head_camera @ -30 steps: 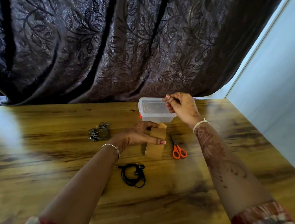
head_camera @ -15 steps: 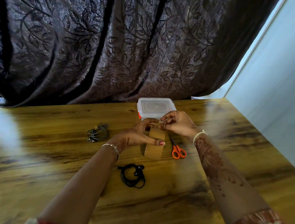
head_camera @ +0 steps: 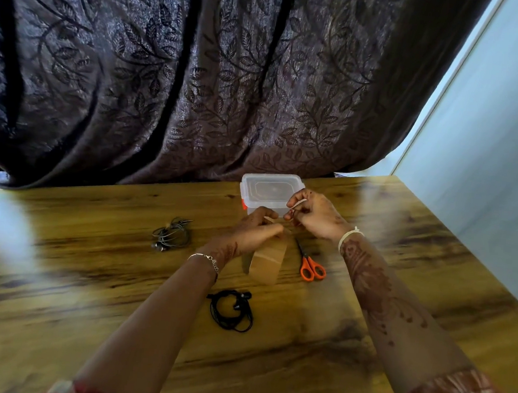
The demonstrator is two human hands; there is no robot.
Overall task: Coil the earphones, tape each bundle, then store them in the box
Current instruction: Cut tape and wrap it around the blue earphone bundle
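Note:
A brown tape roll point(head_camera: 268, 263) stands on edge in the middle of the wooden table point(head_camera: 86, 291). My left hand point(head_camera: 256, 231) grips the top of the roll. My right hand point(head_camera: 316, 214) is just right of it, pinching the pale loose tape end point(head_camera: 298, 204) a little above the roll. Black earphones point(head_camera: 231, 310) lie coiled in front of the roll, near my left forearm. Grey earphones point(head_camera: 171, 235) lie coiled to the left. The clear plastic box point(head_camera: 267, 188), its lid on, sits behind my hands.
Orange-handled scissors point(head_camera: 311, 267) lie right of the tape roll, blades pointing away from me. A dark leaf-patterned curtain point(head_camera: 199, 81) hangs along the table's far edge. A pale wall point(head_camera: 490, 154) runs close along the right edge.
My right hand came down from above the box to the top of the tape roll and now pinches the tape end. My left hand shifted from lying across the roll to gripping its top.

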